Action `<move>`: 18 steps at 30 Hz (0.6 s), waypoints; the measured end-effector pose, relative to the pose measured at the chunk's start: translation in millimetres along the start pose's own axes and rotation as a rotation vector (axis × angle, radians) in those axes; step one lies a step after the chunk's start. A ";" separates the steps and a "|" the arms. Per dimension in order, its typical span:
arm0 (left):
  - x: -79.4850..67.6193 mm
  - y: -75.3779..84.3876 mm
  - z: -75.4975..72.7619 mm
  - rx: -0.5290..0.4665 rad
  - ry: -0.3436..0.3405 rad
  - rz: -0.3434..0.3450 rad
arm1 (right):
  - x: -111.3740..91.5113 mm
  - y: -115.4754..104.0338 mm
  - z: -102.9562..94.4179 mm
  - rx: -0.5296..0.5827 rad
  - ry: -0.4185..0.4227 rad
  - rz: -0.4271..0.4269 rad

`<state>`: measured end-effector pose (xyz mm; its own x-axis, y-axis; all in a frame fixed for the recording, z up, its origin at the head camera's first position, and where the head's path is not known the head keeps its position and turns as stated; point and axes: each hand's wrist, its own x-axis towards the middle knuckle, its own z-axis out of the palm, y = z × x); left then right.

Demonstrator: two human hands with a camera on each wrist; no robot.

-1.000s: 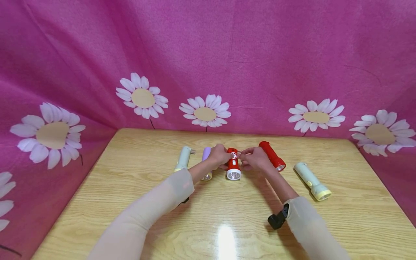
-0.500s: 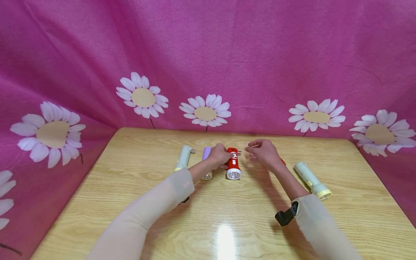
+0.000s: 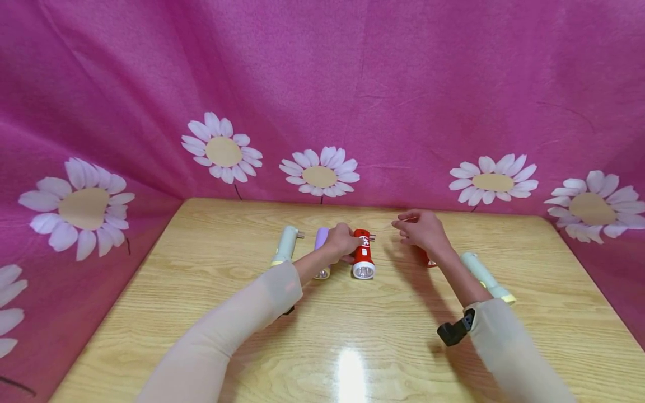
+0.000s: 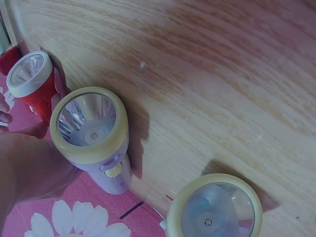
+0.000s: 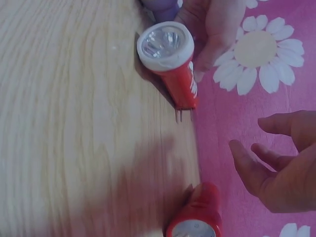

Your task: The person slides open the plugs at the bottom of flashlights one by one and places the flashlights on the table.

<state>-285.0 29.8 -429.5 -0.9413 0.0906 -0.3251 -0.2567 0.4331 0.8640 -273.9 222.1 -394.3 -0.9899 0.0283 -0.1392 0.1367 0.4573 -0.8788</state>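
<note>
A red flashlight [image 3: 363, 254] with a white head lies on the table, lens toward me. Metal plug prongs [image 3: 372, 238] stick out from its right side near the tail. My left hand [image 3: 341, 240] holds this flashlight from the left, thumb on its body. Beside that hand lies a purple flashlight [image 3: 321, 238], partly covered by it; its cream rim [image 4: 123, 126] shows in the left wrist view. My right hand [image 3: 424, 229] is raised above the table with nothing in it, fingers spread in the right wrist view. Below it a second red flashlight [image 5: 207, 202] is mostly hidden in the head view.
A pale green flashlight [image 3: 286, 243] with prongs out lies at the left. Another pale green flashlight [image 3: 481, 273] lies at the right, partly behind my right forearm. A pink daisy-print cloth [image 3: 403, 112] hangs behind the wooden table [image 3: 383, 336].
My right hand has come off the red flashlight's prongs and moved right and up, now covering most of the second red flashlight. The prongs show plainly. My left hand keeps its hold.
</note>
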 end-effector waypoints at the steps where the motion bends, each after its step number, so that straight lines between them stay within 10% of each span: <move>1: 0.2 -0.2 0.1 0.002 0.000 0.003 | 0.5 -0.2 -1.9 0.006 0.001 0.001; 18: -2.1 1.3 -0.2 0.008 -0.004 0.005 | 6.8 5.6 -23.1 -0.060 0.019 0.004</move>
<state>-283.4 30.0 -427.6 -0.9415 0.0964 -0.3229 -0.2507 0.4399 0.8624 -280.8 245.4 -389.6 -0.9899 0.0471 -0.1336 0.1389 0.5096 -0.8491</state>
